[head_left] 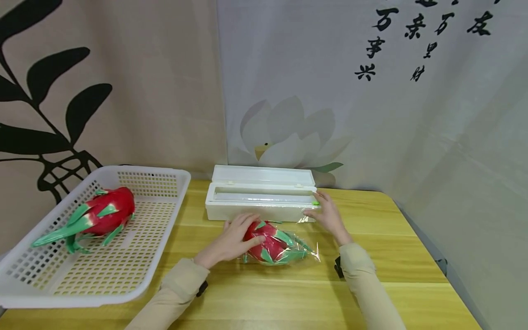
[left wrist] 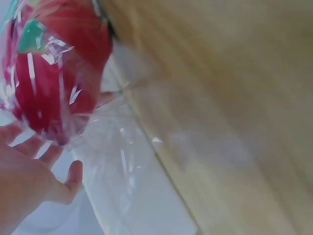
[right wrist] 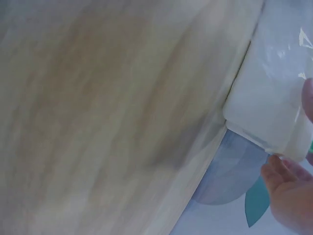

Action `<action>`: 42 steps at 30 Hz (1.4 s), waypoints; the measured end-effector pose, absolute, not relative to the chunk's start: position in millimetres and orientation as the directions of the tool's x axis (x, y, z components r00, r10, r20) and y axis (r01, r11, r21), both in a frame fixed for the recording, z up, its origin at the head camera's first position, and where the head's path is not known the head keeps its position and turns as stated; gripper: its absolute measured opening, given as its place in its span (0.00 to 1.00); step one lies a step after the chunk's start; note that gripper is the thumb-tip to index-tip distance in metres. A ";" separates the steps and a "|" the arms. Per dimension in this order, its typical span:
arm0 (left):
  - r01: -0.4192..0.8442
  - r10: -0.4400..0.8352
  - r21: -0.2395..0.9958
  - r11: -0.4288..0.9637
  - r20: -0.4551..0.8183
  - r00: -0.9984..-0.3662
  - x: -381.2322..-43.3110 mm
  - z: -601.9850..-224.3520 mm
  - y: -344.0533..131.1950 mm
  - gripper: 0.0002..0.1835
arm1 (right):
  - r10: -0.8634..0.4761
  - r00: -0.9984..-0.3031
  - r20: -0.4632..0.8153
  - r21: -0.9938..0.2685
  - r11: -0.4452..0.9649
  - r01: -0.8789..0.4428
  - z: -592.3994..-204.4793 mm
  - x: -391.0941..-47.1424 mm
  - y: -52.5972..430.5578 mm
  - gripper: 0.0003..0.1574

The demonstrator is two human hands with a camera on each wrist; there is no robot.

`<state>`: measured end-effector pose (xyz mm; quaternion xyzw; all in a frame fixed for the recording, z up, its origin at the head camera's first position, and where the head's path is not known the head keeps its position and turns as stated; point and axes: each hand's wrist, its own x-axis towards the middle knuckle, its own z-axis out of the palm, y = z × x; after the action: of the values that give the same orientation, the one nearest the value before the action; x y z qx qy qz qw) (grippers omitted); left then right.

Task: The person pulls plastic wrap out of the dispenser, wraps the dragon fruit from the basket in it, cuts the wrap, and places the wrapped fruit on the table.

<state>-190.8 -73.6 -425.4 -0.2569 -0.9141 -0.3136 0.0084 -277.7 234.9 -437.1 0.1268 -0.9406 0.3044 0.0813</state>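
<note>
L hand (head_left: 229, 242): fingers loosely spread on fruit (head_left: 275, 250), mid surface (head_left: 255, 298), near side of box (head_left: 243, 212); R hand (head_left: 331, 219): fingers curled at box's right end. Best: steady fruit, brace box, film (head_left: 312, 255) taut w/o tearing.

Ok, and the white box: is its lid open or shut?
Open: in the head view, the lid stands raised along the back edge of the box, and the long opening in front of it shows.
</note>
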 end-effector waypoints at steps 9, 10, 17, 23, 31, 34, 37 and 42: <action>0.489 0.468 0.627 0.606 0.216 -0.857 -209.1 -398.8 -62.1 0.26 | -0.299 -0.936 0.186 -0.745 0.578 -0.333 -430.3 -278.5 250.4 0.45; 0.491 0.475 0.625 0.607 0.210 -0.855 -212.7 -394.9 -59.3 0.25 | -0.299 -0.936 0.186 -0.761 0.559 -0.330 -430.2 -279.1 252.0 0.44; 0.626 0.629 0.525 0.577 0.204 -0.750 -244.5 -365.4 -38.6 0.19 | -0.240 -0.953 0.188 -0.752 0.589 -0.296 -430.6 -281.6 252.1 0.42; 0.669 0.708 0.464 0.581 0.116 -0.696 -275.4 -346.7 -18.5 0.14 | -0.211 -0.959 0.188 -0.700 0.656 -0.282 -430.3 -282.8 246.8 0.44; 0.766 0.782 0.252 0.592 0.051 -0.621 -298.8 -342.4 23.5 0.14 | -0.200 -0.958 0.206 -0.651 0.703 -0.287 -433.4 -284.9 247.3 0.43; 0.796 0.802 0.136 0.590 0.016 -0.597 -300.6 -344.7 40.2 0.17 | -0.199 -0.959 0.204 -0.655 0.700 -0.285 -432.8 -283.9 247.3 0.42; 0.803 0.804 0.031 0.595 -0.036 -0.594 -301.1 -348.0 53.9 0.21 | -0.203 -0.959 0.197 -0.657 0.699 -0.283 -431.9 -282.5 246.7 0.40; 0.793 0.782 -0.056 0.606 -0.137 -0.608 -303.5 -354.7 72.3 0.27 | -0.202 -0.958 0.202 -0.666 0.689 -0.286 -431.4 -282.2 246.6 0.37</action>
<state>-303.5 72.3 -354.7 -0.4402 -0.8949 0.0554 -0.0491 -282.2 246.6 -431.4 0.1330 -0.9173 0.3710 0.0564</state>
